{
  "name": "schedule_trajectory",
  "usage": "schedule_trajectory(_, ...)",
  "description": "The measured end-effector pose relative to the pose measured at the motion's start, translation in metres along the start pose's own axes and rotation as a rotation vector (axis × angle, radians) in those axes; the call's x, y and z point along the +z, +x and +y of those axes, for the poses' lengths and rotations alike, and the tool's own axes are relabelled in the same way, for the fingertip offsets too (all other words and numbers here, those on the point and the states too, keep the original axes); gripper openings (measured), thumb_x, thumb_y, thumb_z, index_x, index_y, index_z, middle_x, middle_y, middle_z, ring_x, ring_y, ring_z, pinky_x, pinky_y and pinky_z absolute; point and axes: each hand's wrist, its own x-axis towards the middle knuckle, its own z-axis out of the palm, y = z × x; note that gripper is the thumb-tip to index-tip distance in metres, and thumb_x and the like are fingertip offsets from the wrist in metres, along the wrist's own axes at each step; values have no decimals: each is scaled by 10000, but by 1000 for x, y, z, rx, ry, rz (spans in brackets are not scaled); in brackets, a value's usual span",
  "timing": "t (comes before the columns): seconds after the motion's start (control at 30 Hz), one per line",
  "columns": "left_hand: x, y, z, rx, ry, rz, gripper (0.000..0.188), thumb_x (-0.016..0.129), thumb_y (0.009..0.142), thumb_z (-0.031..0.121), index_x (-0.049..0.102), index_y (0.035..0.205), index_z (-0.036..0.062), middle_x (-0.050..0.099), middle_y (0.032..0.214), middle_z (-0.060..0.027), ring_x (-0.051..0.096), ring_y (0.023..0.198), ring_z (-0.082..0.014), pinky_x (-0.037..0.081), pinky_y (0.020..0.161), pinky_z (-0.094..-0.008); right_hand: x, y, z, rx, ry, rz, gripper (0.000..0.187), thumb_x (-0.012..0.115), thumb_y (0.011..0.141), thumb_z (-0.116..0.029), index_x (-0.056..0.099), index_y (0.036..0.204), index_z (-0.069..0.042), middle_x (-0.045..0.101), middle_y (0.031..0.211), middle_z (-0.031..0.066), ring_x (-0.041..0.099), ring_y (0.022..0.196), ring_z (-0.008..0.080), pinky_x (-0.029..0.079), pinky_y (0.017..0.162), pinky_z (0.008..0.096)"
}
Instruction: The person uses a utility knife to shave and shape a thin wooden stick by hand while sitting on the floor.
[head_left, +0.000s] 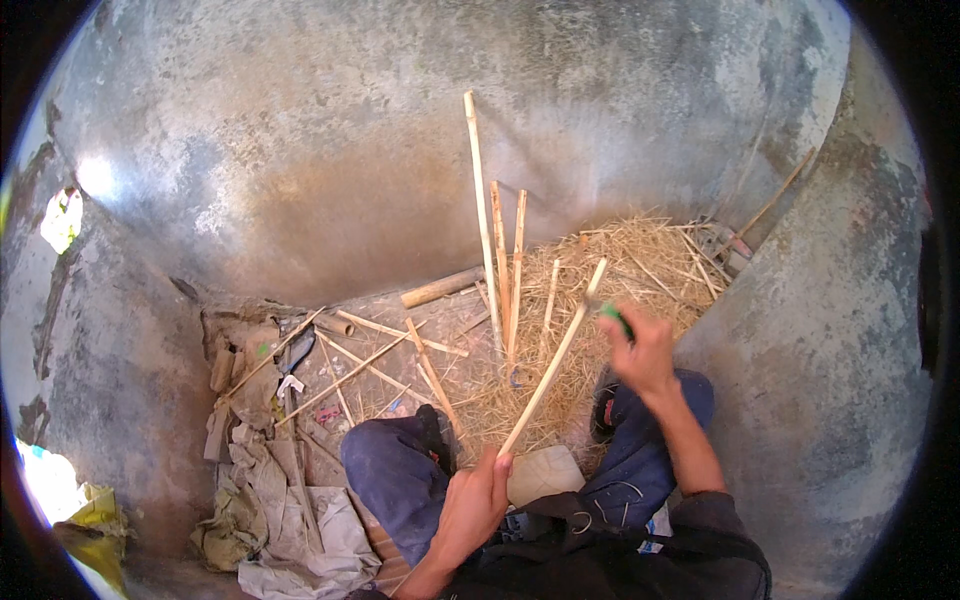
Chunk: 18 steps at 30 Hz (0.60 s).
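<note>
My left hand (474,507) is closed round the lower end of a pale bamboo stick (551,372), which slants up and to the right over my lap. Near the stick's upper end, my right hand (643,350) grips a green-handled knife (611,314). The knife's blade is smeared by motion and hard to make out, but it lies at or against the stick. Between my bent knees, below the stick, there is a pale block (545,474). Several bamboo sticks (484,205) lean upright against the wall in front of me.
A heap of straw-like shavings (640,262) spreads ahead and to the right. Loose sticks (362,362), a thick bamboo piece (441,287) and crumpled sacking (318,540) lie at the left. Grey plastered walls (330,140) close in ahead and on both sides.
</note>
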Motion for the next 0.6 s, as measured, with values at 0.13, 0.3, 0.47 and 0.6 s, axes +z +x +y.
schedule_trajectory(0.13, -2, -17, -12, -23, -32, -68, 336, 468, 1163, 281, 599, 1046, -6, 625, 729, -308, 655, 774, -542, 471, 661, -606, -29, 35, 23, 244, -8, 49, 326, 693, 1048, -369, 733, 1009, -48, 647, 695, 133, 640, 578, 318, 470, 560, 431)
schedule_trajectory(0.3, -10, 2, -13, -40, -74, -1, 419, 414, 1180, 320, 665, 1052, 11, 577, 699, -207, 628, 688, -404, 479, 663, -504, -13, 0, -11, -15, 92, -22, 277, 738, 1012, -337, 731, 1004, -59, 677, 759, 117, 666, 601, 309, 496, 565, 420)
schedule_trajectory(0.47, -12, 25, 6, 23, -123, 63, 404, 451, 1171, 301, 713, 1118, -1, 603, 746, -180, 635, 700, -348, 496, 674, -459, 0, -38, -68, -113, 239, -245, 271, 786, 973, -333, 742, 1018, -70, 717, 816, 112, 728, 665, 302, 551, 576, 404)
schedule_trajectory(0.6, -6, 30, 21, 160, -122, 157, 285, 562, 1129, 215, 720, 1204, -10, 684, 839, -274, 691, 762, -469, 525, 687, -483, 7, -43, -80, -155, 282, -246, 284, 799, 961, -340, 741, 1024, -69, 724, 842, 98, 730, 665, 296, 549, 569, 402)
